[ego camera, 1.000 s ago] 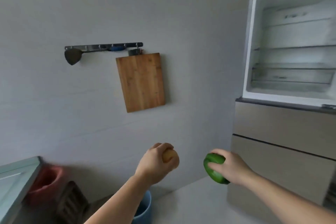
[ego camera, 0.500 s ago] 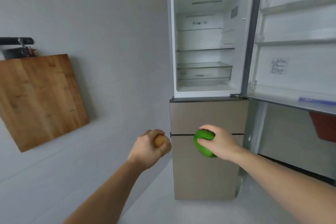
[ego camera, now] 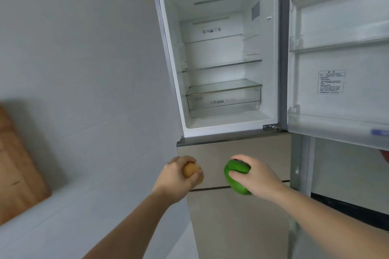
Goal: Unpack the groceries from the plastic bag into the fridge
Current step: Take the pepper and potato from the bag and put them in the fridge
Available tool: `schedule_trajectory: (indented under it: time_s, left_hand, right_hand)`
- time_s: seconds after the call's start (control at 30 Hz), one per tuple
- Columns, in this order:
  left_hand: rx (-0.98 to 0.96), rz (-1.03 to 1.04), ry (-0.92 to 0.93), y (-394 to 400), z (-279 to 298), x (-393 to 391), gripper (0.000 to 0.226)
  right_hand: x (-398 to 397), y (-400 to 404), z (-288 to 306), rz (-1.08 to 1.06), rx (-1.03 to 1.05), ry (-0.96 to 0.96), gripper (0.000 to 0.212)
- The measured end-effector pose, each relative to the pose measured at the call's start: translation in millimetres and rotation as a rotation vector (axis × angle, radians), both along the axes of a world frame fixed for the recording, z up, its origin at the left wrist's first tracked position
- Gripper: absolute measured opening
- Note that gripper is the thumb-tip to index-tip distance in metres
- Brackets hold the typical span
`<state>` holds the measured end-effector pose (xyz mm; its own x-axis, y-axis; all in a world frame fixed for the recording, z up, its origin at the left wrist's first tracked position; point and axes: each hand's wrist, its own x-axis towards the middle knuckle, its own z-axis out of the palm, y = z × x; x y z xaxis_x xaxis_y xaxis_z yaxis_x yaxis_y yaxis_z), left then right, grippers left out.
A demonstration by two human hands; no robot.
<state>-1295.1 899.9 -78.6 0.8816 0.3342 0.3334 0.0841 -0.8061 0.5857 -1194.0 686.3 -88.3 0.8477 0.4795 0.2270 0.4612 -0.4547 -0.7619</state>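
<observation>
Fridge (ego camera: 221, 94) upper compartment open, door swung right | left hand (ego camera: 176, 178) fingers curled round brown potato (ego camera: 190, 170) | right hand (ego camera: 255, 176) grips green pepper (ego camera: 233, 183) | both held below the compartment, before closed lower drawers (ego camera: 237, 153)

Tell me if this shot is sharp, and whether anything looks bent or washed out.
Head view: the hands, potato and green pepper are fairly sharp; the wide lens tilts the fridge frame; its white interior is bright but readable; the cutting board looks soft.
</observation>
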Motion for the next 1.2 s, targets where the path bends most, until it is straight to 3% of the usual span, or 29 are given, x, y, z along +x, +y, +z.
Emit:
schedule_trajectory:
  time_s: [0.2, 0.3, 0.63, 0.73, 0.83, 0.97, 1.1, 1.2]
  left_hand:
    - [0.061, -0.076, 0.013, -10, 10, 96, 0.035]
    - [-0.01, -0.075, -0.065, -3, 24, 145, 0.027]
    - [-0.152, -0.167, -0.248, 79, 37, 309, 0.033]
    - [-0.144, -0.214, -0.31, 109, 55, 361, 0.048]
    - [-0.082, -0.226, -0.341, 133, 73, 406, 0.067]
    - [-0.012, -0.21, -0.318, 154, 94, 459, 0.075]
    - [-0.044, -0.222, -0.211, 169, 115, 503, 0.078]
    - [0.045, -0.224, -0.122, 179, 123, 535, 0.068]
  right_hand:
    - [91, -4, 13, -0.03, 0.025, 0.007, 0.032]
    - [137, 6, 25, -0.042, 0.073, -0.024, 0.029]
    - [269, 101, 35, -0.125, 0.064, -0.073, 0.035]
    - [309, 137, 50, -0.144, 0.094, -0.077, 0.029]
    - [352, 163, 69, -0.185, 0.137, -0.149, 0.048]
    - [398, 193, 100, -0.298, 0.171, -0.281, 0.056]
    - [445, 215, 121, -0.31, 0.139, -0.379, 0.046]
    - [479, 223, 124, -0.307, 0.096, -0.452, 0.036]
